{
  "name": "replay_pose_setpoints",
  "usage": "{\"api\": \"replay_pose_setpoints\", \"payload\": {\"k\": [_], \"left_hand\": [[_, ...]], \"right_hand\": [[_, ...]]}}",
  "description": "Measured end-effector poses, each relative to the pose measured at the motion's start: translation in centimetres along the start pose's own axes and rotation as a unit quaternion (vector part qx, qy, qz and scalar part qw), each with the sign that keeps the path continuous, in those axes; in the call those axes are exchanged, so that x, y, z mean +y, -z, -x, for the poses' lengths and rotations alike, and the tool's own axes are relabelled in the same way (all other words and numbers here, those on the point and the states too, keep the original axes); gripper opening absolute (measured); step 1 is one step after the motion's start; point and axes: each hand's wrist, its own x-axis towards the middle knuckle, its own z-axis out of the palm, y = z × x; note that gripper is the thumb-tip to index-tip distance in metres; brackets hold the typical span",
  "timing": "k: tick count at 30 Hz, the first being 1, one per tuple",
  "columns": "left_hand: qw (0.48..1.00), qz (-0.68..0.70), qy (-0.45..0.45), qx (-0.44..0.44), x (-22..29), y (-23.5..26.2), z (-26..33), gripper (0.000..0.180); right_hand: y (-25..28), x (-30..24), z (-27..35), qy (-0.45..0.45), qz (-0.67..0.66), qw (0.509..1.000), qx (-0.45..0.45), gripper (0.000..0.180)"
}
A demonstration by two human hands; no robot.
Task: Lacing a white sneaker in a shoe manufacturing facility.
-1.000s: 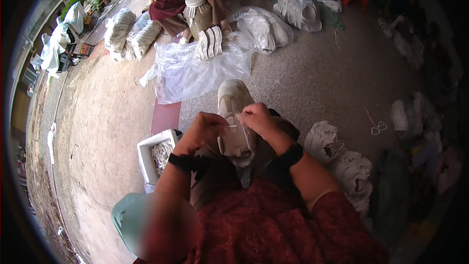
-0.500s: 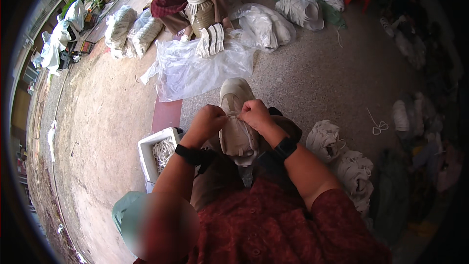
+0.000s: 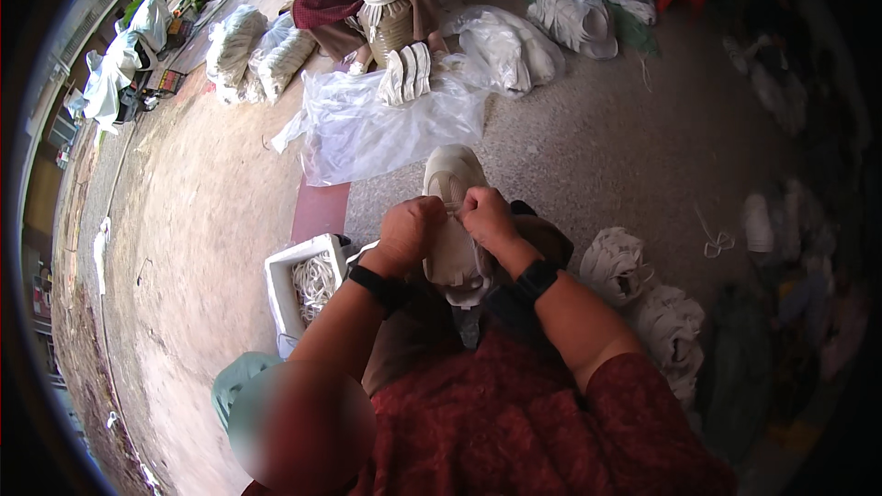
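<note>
Sneaker upper (image 3: 453, 257) looks light and pliable, best held along its lacing edges, where left hand (image 3: 411, 230) and right hand (image 3: 488, 218) curl, exact grip hidden.

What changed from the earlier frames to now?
The left hand has moved slightly inward over the shoe, its fingers now curled into a fist beside the right hand. The lace end seen a second ago is hidden; any release can't be told. The view shifted slightly. Unchanged: shoe toe-forward, white box and plastic sheet in place.
</note>
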Motion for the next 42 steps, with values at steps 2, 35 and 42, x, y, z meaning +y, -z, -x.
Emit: {"api": "replay_pose_setpoints", "payload": {"k": [2, 35, 42], "left_hand": [[0.994, 0.100, -0.019, 0.024, -1.0, -0.1, 0.3, 0.012], [0.987, 0.141, 0.052, 0.050, -3.0, 2.2, 4.0, 0.023], [0.979, 0.023, 0.105, 0.176, -4.3, 3.7, 5.0, 0.015]], "right_hand": [[0.1, 0.0, 0.3, 0.002, 0.005, 1.000, -0.003, 0.007], [6.4, 2.4, -1.0, 0.135, -0.074, 0.969, -0.193, 0.005], [3.3, -0.1, -0.1, 0.343, 0.229, 0.906, -0.098, 0.004]]}}
